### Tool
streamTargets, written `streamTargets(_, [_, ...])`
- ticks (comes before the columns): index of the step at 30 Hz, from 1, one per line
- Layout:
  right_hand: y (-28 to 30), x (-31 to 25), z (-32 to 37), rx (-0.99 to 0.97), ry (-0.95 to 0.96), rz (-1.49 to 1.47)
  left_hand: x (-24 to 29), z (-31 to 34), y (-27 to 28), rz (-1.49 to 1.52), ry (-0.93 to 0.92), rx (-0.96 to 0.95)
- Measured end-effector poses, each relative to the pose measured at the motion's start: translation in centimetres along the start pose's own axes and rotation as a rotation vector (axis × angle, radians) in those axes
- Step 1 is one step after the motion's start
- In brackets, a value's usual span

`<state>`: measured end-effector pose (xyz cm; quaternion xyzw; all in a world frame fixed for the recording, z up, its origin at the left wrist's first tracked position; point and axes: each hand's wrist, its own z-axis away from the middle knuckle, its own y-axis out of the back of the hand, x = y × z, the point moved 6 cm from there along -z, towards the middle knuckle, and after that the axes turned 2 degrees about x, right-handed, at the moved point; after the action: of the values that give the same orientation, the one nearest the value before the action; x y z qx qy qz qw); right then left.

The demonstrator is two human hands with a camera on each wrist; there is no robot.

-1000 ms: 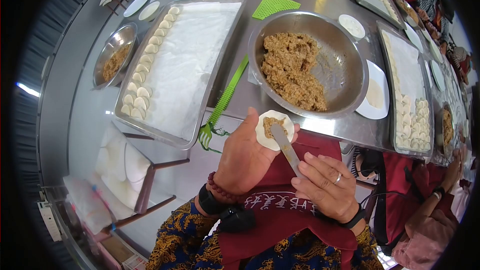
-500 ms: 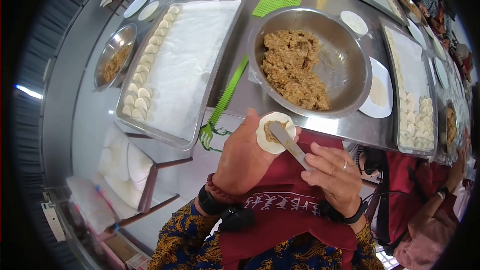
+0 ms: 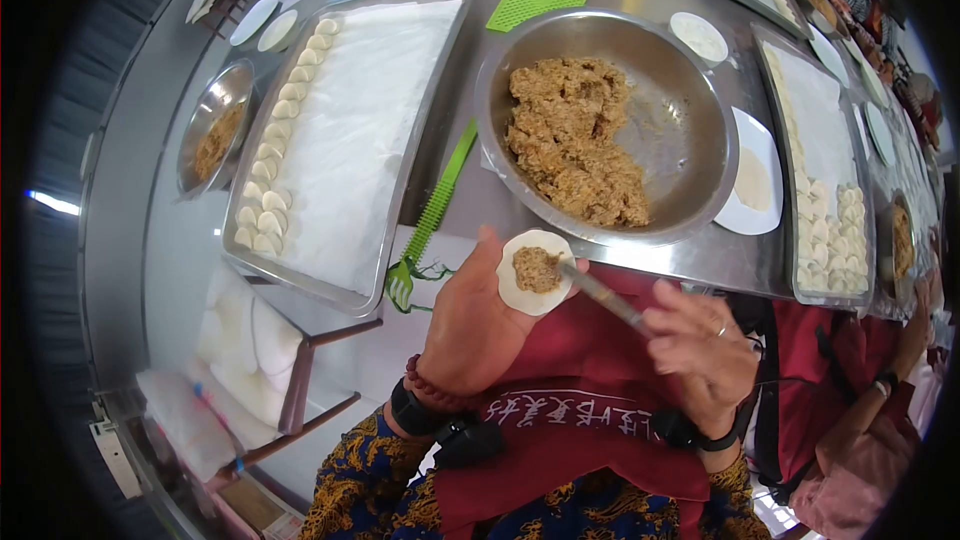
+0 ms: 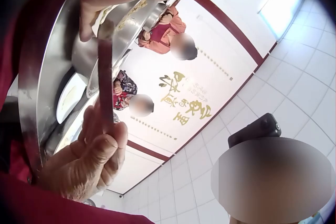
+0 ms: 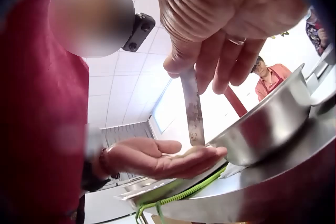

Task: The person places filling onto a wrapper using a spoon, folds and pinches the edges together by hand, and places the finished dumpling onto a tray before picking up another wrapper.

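Note:
The left hand (image 3: 478, 318) lies palm up with fingers extended, and a round dough wrapper (image 3: 534, 302) rests on it. A lump of brown filling (image 3: 537, 269) sits mid-wrapper. Between thumb and fingers the right hand (image 3: 708, 345) pinches a flat metal spatula (image 3: 612, 301), whose tip reaches the wrapper's right edge. In the right wrist view, the spatula (image 5: 193, 111) points down from the right hand (image 5: 226, 19) toward the left hand (image 5: 157, 160). The left wrist view shows the right hand (image 4: 86, 166) gripping the spatula (image 4: 105, 71). Beyond the hands stands a steel bowl (image 3: 690, 202) of filling (image 3: 580, 140).
Left of the bowl lies a paper-lined tray (image 3: 375, 140) with folded dumplings (image 3: 268, 168) along its left side. A green fork-ended tool (image 3: 437, 202) lies between them. At right are a white plate (image 3: 738, 216) and another dumpling tray (image 3: 832, 292). Another person's arm (image 3: 850, 420) is at far right.
The spatula has drawn back from the filling's middle to the wrapper's right edge, as the right hand moved right. The left hand with the wrapper has shifted slightly left in view.

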<state>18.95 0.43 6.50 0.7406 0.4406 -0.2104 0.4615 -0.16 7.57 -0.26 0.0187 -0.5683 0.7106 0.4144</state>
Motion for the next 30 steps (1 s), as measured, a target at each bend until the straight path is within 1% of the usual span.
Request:
streamTargets(1, [0.7,0.6,0.0,0.049,-0.039,-0.066,-0.1,0.0,-0.1,-0.057,-0.022,-0.024])
streamTargets(2, [1.5,1.6,-0.6,0.159,-0.132,-0.071,-0.2,-0.1,-0.2,-0.115,-0.042,-0.05])
streamTargets(3, [1.8,2.0,-0.8,0.178,-0.175,-0.028,-0.1,-0.2,-0.2,-0.173,-0.068,-0.071])
streamTargets(4, [1.9,2.0,-1.5,0.21,-0.142,0.021,-0.2,-0.3,-0.1,-0.173,-0.065,-0.071])
streamTargets(5, [2.0,2.0,-2.3,0.242,-0.108,0.071,-0.3,-0.4,-0.3,-0.199,-0.06,-0.11])
streamTargets(6, [1.8,2.0,-3.1,0.243,-0.11,0.073,-0.5,-0.5,-0.5,-0.226,-0.055,-0.15])
streamTargets(7, [1.4,1.7,-3.9,0.203,-0.095,0.174,-0.4,-0.6,-0.8,-0.225,-0.052,-0.151])
streamTargets(8, [1.0,1.5,-4.5,0.163,-0.081,0.274,-0.6,-0.8,-0.8,-0.062,0.048,-0.061])
streamTargets(9, [0.6,1.9,-4.9,0.163,-0.084,0.277,-1.1,-0.8,-0.7,0.101,0.148,0.03])
streamTargets(10, [-0.3,2.1,-5.2,0.132,0.003,0.363,-1.4,-0.8,-0.5,0.101,0.15,0.029])
streamTargets(11, [-1.2,2.4,-5.3,0.101,0.091,0.447,-1.4,-0.8,-0.5,-0.015,0.092,-0.033])
streamTargets(12, [-1.7,3.0,-5.3,0.088,0.087,0.435,-1.4,-0.7,-0.7,-0.131,0.033,-0.096])
streamTargets(13, [-1.8,3.0,-5.2,0.09,0.087,0.436,-1.5,-0.7,-0.8,-0.132,0.033,-0.098])
streamTargets(15, [-2.0,3.5,-5.0,0.058,-0.003,0.429,-1.5,-0.6,-1.0,-0.17,0.013,-0.132])
streamTargets(16, [-2.1,3.3,-4.6,0.058,-0.006,0.429,-1.4,-0.4,-1.2,-0.171,0.015,-0.131])
streamTargets(18, [-1.2,3.9,-3.2,0.15,-0.256,0.338,-1.4,-0.2,-1.6,0.002,0.117,-0.032])
streamTargets(19, [-1.0,3.7,-2.5,0.15,-0.259,0.341,-1.4,-0.2,-1.7,0.003,0.121,-0.033])
streamTargets(21, [0.1,3.3,-0.8,0.214,-0.287,0.353,-1.7,-0.1,-1.9,0.127,0.193,-0.005])
streamTargets(23, [0.3,2.5,0.4,0.243,-0.253,0.319,-1.9,0.0,-2.3,0.133,0.203,-0.019])
streamTargets(25, [-0.6,1.6,0.7,0.121,-0.218,0.203,-2.2,0.2,-2.4,0.137,0.215,-0.031])
streamTargets(26, [-1.0,1.2,0.5,0.095,-0.172,0.167,-2.5,0.3,-2.4,0.153,0.221,-0.059])
streamTargets(27, [-1.1,1.1,0.3,0.097,-0.174,0.169,-2.7,0.3,-2.5,0.169,0.226,-0.088])
streamTargets(29, [-1.9,0.5,-0.1,-0.01,-0.083,0.11,-2.9,0.4,-2.8,0.164,0.235,-0.093])
streamTargets(30, [-2.0,0.4,-0.2,-0.031,-0.085,0.149,-3.1,0.4,-2.8,0.16,0.241,-0.096])
